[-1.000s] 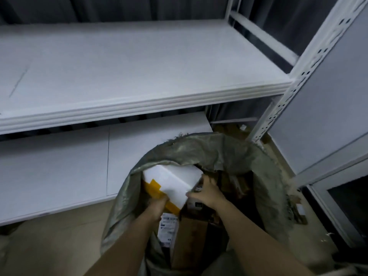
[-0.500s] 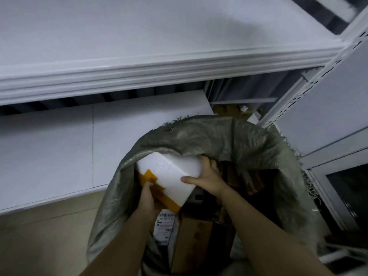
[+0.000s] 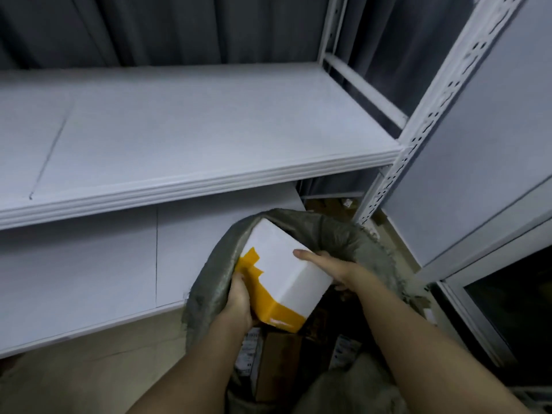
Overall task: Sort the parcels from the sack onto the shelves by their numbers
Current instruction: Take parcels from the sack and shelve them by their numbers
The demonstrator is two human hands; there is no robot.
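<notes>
white foam box [image 3: 280,264] w/ yellow tape, tilted over green sack [image 3: 337,234] | left hand [image 3: 239,300] + right hand [image 3: 331,267] both gripping it | 1 box up, 2 shelves [image 3: 191,127]

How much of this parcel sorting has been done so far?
Hardly any, it seems: no parcel lies on the visible parts of the upper shelf or lower shelf. In hand: the left hand and right hand grip a white box with yellow tape at the sack mouth. Left: more parcels inside.
</notes>
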